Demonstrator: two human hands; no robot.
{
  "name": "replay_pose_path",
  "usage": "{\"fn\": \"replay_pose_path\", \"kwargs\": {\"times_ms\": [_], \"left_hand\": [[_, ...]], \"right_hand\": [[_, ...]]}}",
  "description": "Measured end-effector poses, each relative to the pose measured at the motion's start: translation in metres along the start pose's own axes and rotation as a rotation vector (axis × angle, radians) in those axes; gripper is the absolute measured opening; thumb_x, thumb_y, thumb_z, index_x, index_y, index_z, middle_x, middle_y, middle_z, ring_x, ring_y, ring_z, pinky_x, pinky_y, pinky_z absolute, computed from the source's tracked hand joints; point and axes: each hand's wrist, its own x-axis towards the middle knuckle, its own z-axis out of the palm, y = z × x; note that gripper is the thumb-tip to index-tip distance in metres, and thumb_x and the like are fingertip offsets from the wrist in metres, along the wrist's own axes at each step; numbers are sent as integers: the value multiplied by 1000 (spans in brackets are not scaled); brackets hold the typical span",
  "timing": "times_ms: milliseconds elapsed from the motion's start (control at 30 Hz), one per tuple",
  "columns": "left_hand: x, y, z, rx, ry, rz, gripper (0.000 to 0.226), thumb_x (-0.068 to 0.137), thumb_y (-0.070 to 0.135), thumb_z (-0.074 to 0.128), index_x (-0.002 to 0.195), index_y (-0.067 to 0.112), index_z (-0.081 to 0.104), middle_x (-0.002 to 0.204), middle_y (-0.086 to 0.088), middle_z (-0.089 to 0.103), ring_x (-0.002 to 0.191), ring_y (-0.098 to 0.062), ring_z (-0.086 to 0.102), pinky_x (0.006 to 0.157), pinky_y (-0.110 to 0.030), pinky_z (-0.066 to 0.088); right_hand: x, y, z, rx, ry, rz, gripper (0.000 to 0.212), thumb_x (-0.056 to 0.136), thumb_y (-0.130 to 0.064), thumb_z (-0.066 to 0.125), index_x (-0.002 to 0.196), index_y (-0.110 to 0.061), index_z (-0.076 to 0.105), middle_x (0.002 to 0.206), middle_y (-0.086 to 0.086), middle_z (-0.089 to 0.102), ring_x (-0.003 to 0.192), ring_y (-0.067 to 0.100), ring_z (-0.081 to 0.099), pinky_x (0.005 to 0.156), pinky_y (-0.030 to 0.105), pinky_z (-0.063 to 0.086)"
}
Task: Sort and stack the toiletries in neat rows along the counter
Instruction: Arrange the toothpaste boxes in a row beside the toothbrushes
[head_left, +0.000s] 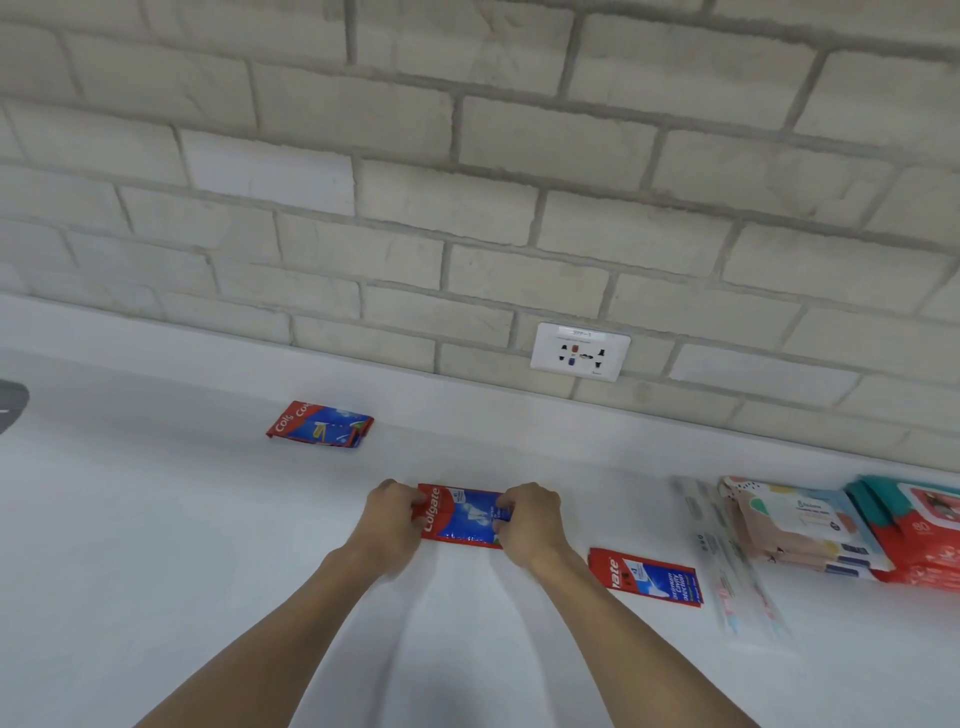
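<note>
A red and blue toothpaste packet (464, 515) lies on the white counter (156, 545) in the middle of the view. My left hand (390, 525) grips its left end and my right hand (530, 522) grips its right end. A second toothpaste packet (645, 577) lies flat to the right, close to my right forearm. A third toothpaste packet (320, 424) lies further back on the left, near the wall. At the right edge sit a stack of pastel wipe packs (800, 525) and a stack of red and teal wipe packs (919, 535).
Clear-wrapped toothbrush packs (727, 561), blurred, lie between the right toothpaste packet and the wipes. A brick wall with a white power socket (580, 352) backs the counter. A dark grey object (10, 405) shows at the far left edge.
</note>
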Motion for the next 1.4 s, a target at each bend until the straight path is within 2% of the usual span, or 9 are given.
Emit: {"fn": "replay_pose_path", "kwargs": {"times_ms": [333, 667, 800, 967, 1167, 1400], "left_hand": [[1, -77, -57, 9, 50, -90, 38, 94, 20, 60, 132, 15, 57, 127, -7, 54, 115, -16, 54, 89, -22, 50], [20, -149, -107, 26, 80, -92, 34, 94, 20, 60, 127, 13, 61, 123, -9, 57, 106, -13, 55, 84, -21, 48], [31, -163, -118, 28, 72, -64, 33, 94, 21, 60, 126, 14, 62, 123, -9, 57, 109, -16, 56, 86, -22, 48], [46, -179, -126, 37, 71, -41, 32, 94, 22, 59, 125, 16, 62, 120, -8, 57, 99, -11, 53, 79, -17, 44], [63, -188, -133, 61, 51, -5, 26, 93, 18, 58, 118, 17, 68, 115, -7, 62, 102, -18, 58, 79, -18, 42], [68, -191, -134, 32, 28, 27, 26, 95, 17, 57, 118, 18, 67, 116, -7, 62, 102, -17, 61, 83, -21, 48]], "right_hand": [[1, -78, 59, 171, 55, 11, 38, 93, -22, 65, 128, -9, 59, 133, 9, 55, 120, 16, 57, 92, 21, 51], [12, -150, 106, 234, 52, 5, 38, 93, -21, 65, 128, -9, 58, 135, 9, 52, 125, 16, 54, 94, 24, 52], [22, -166, 116, 221, 59, 15, 39, 93, -21, 65, 129, -10, 57, 135, 8, 51, 125, 16, 53, 93, 24, 53], [33, -183, 124, 189, 73, 19, 40, 92, -22, 65, 130, -12, 56, 136, 5, 52, 125, 15, 54, 90, 22, 52], [46, -191, 127, 172, 87, 27, 39, 92, -21, 66, 129, -10, 58, 133, 5, 56, 118, 14, 59, 87, 19, 52], [50, -195, 128, 197, 98, 45, 39, 92, -20, 66, 129, -9, 57, 133, 6, 56, 119, 16, 59, 87, 22, 54]]}}
